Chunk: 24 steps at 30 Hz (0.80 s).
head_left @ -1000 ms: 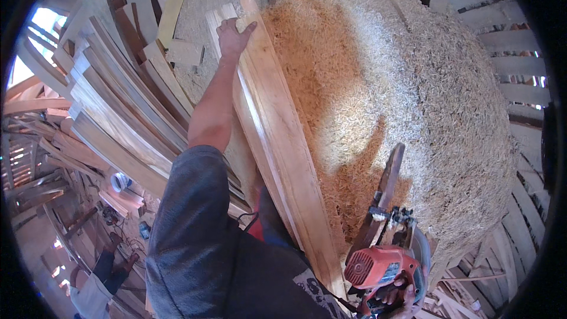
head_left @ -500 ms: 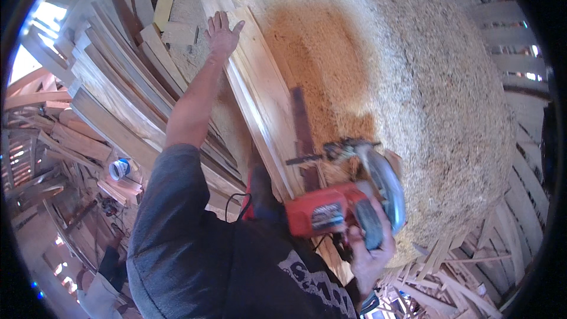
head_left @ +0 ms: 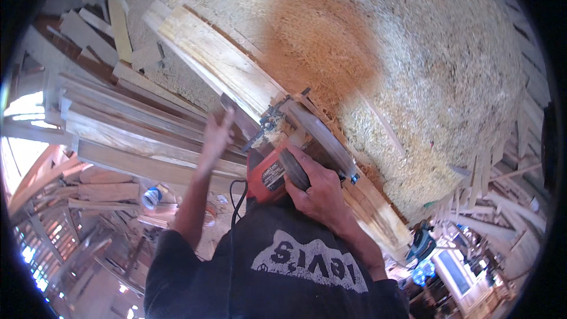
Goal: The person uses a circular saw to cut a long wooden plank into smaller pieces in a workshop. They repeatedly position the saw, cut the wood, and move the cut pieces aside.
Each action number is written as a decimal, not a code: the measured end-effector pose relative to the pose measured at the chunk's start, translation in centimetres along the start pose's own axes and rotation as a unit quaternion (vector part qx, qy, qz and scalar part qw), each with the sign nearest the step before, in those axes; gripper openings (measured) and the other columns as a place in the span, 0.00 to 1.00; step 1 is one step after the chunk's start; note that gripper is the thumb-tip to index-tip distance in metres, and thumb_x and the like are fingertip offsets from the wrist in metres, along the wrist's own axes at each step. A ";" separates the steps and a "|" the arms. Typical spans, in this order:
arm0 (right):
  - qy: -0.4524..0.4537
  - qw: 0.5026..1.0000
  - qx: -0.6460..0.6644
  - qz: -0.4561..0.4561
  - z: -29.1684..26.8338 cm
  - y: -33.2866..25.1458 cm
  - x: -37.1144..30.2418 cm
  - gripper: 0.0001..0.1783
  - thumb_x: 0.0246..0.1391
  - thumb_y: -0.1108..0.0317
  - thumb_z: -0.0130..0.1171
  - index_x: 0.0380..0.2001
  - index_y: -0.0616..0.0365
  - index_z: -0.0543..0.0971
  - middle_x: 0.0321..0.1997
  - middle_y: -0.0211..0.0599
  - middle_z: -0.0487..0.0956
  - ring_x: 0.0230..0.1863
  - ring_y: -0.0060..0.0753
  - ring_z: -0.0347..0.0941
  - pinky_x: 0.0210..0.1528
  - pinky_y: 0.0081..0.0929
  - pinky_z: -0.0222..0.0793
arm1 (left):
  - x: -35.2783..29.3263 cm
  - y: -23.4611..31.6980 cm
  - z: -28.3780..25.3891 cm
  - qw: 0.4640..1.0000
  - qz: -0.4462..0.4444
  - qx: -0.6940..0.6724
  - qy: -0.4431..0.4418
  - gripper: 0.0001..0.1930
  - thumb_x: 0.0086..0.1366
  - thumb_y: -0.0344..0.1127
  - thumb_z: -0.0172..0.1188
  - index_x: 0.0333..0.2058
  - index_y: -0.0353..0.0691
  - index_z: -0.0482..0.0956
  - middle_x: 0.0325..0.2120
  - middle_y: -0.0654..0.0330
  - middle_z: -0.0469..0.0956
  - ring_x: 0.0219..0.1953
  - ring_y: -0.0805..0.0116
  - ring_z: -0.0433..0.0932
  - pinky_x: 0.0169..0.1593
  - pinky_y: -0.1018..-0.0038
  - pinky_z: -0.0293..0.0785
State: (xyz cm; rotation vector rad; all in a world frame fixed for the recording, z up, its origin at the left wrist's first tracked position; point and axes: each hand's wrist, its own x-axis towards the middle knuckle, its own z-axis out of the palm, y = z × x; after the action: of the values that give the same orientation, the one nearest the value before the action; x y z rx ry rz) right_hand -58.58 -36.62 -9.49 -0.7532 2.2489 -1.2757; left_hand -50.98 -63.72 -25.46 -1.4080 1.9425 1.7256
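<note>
Noting the near end first: person in a dark shirt (head_left: 254, 260), bent over a red circular saw (head_left: 270, 172), my landmark for all places. Right hand (head_left: 322, 192) sits on top of the saw, fingers wrapped around its black rear handle; grip closed on it. Saw body lies forward and to the left of that palm, blade guard (head_left: 322, 130) just ahead of the knuckles. Holding it from above and behind probably lets the forearm press down while steering.

Left hand (head_left: 217, 139), blurred, is left of the saw, fingers spread, closed on nothing. It is near a dark wooden strip (head_left: 239, 117) projecting from the saw's front; contact between them, cannot tell. The strip presumably serves as a side guide.

Pale board (head_left: 227, 68) passes beneath the saw, extending ahead-left and back-right of it; likely laid lengthwise to support the tool.

Beyond the saw: brown sawdust (head_left: 322, 41), with paler shavings (head_left: 425, 82) to its right. Left of the saw: stacked planks (head_left: 142, 136); farther off that way, a white container (head_left: 152, 198).
</note>
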 end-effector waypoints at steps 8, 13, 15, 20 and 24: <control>-0.045 0.998 -0.023 0.026 -1.3 1.7 -1.1 0.36 0.54 0.67 0.64 0.67 0.62 0.69 0.48 0.54 0.83 0.43 0.58 0.83 0.46 0.46 0.81 | -2.9 -5.2 9.5 0.989 0.065 -0.128 -0.030 0.27 0.76 0.50 0.58 0.59 0.34 0.67 0.48 0.54 0.78 0.47 0.67 0.77 0.50 0.69 0.77; -0.069 0.997 -0.006 0.041 -1.5 1.7 -0.1 0.40 0.55 0.63 0.64 0.69 0.63 0.64 0.39 0.53 0.82 0.35 0.59 0.82 0.37 0.49 0.80 | -0.9 -8.4 8.5 0.991 0.076 -0.108 -0.032 0.26 0.76 0.50 0.58 0.58 0.32 0.70 0.49 0.51 0.79 0.46 0.64 0.79 0.50 0.67 0.76; -0.054 0.998 0.006 0.026 -0.7 2.6 -0.1 0.41 0.55 0.63 0.64 0.70 0.64 0.63 0.36 0.53 0.81 0.32 0.60 0.81 0.34 0.49 0.79 | -0.9 -8.8 8.1 0.980 0.063 -0.181 -0.061 0.27 0.76 0.52 0.58 0.58 0.33 0.69 0.45 0.55 0.79 0.42 0.69 0.78 0.44 0.70 0.77; -0.025 0.999 0.023 0.008 0.9 4.1 0.2 0.38 0.55 0.63 0.65 0.66 0.65 0.64 0.32 0.52 0.79 0.29 0.62 0.80 0.30 0.53 0.77 | -1.8 -3.8 9.1 0.995 0.081 -0.066 -0.001 0.27 0.76 0.51 0.57 0.60 0.34 0.66 0.44 0.57 0.77 0.40 0.70 0.76 0.40 0.69 0.77; -0.036 0.999 0.037 0.012 1.2 4.0 0.4 0.39 0.53 0.63 0.66 0.65 0.66 0.63 0.33 0.54 0.79 0.30 0.63 0.80 0.30 0.56 0.77 | 0.9 -6.5 7.7 0.982 0.086 -0.164 -0.018 0.25 0.77 0.47 0.57 0.60 0.35 0.66 0.46 0.56 0.76 0.43 0.70 0.75 0.44 0.69 0.77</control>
State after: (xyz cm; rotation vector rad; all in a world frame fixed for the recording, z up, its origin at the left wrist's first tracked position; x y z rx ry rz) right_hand -59.14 -35.95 -13.61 -0.7310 2.1353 -1.2925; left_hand -50.01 -56.87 -32.83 -1.3228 1.8718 2.2194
